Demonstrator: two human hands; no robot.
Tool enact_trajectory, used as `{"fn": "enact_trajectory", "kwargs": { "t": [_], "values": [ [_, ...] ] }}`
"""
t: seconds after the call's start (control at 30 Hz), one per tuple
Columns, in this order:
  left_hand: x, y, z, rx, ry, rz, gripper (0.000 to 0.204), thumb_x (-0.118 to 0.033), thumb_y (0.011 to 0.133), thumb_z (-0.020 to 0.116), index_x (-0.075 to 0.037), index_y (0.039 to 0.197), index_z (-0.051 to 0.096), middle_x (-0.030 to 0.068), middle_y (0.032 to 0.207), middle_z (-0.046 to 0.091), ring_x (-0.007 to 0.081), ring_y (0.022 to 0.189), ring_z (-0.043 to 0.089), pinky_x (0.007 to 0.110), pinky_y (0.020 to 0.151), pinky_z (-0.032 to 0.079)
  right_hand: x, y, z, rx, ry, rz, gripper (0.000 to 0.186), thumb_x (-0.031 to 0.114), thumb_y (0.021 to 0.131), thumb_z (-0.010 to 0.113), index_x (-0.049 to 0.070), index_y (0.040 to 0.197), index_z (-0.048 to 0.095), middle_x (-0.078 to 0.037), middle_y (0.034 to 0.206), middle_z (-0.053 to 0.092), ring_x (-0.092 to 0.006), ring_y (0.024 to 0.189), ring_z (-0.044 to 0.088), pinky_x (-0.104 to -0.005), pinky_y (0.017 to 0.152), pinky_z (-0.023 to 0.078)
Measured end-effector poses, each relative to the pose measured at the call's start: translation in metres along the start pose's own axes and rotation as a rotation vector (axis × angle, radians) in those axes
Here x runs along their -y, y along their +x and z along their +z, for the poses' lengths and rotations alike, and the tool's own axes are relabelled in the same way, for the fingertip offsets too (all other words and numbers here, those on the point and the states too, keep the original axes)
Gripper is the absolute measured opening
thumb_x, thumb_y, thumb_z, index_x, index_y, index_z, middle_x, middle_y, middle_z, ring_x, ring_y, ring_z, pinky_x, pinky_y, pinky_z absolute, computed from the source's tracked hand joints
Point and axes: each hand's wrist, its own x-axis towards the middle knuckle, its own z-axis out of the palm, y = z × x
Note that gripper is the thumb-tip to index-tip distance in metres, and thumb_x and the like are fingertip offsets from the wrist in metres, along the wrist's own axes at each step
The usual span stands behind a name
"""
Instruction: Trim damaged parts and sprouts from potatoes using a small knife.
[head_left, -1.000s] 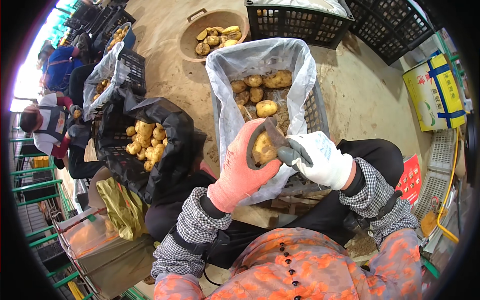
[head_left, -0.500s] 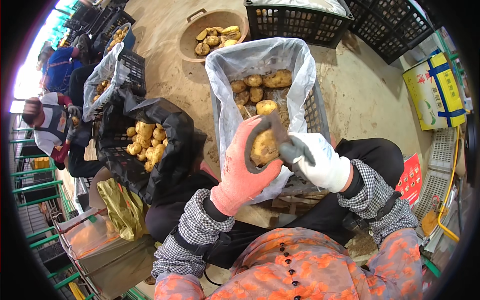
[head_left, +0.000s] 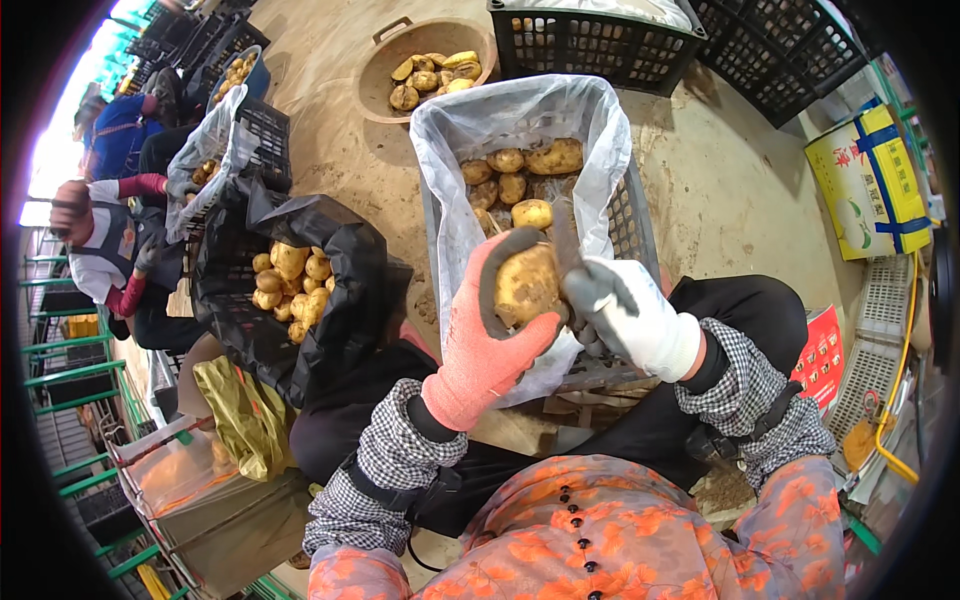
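Observation:
My left hand, in a pink glove with dark palm coating, is closed around a large potato with brown, dirty patches. In a white glove with grey fingertips, my right hand grips a knife; its dull blade stands upright along the potato's right side. The knife's handle is hidden in my fingers. Both hands are above the near part of a grey crate lined with clear plastic. Several unpeeled-looking potatoes lie in it.
Left of me, a crate lined with a black bag holds cleaner yellow potatoes. A brown tub with cut potatoes is beyond. Black crates stand at the back, a yellow carton at right. A co-worker sits far left.
The potato has turned in my left hand to show more yellow surface. The knife blade has shifted right and down, more upright. The co-worker's arm now reaches toward a lined crate.

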Motion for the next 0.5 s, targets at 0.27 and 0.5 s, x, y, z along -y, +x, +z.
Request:
{"fn": "enact_trajectory", "kwargs": {
  "t": [0.27, 0.5],
  "values": [
    [-0.005, -0.002, 0.007, -0.058, -0.333, -0.081, 0.072, 0.002, 0.072, 0.066, -0.002, 0.138, 0.038, 0.011, 0.132, 0.047, 0.0191, 0.122, 0.047, 0.033, 0.102, 0.039, 0.003, 0.006, -0.005, -0.099, -0.114, -0.187, 0.036, 0.037, 0.097, 0.053, 0.001, 0.092, 0.056, -0.006, 0.065, 0.058, -0.0164, 0.056, 0.057, -0.031, 0.052, 0.044],
    [-0.001, -0.002, 0.0, 0.01, 0.01, -0.041, 0.075, 0.001, 0.07, 0.068, -0.003, 0.139, 0.039, 0.0095, 0.129, 0.05, 0.0188, 0.119, 0.05, 0.032, 0.102, 0.04, -0.002, 0.012, -0.007, -0.219, -0.644, -0.591, 0.026, 0.028, 0.094, 0.054, 0.002, 0.091, 0.058, -0.011, 0.068, 0.061, -0.022, 0.058, 0.058, -0.0347, 0.057, 0.046]
  ]
}}
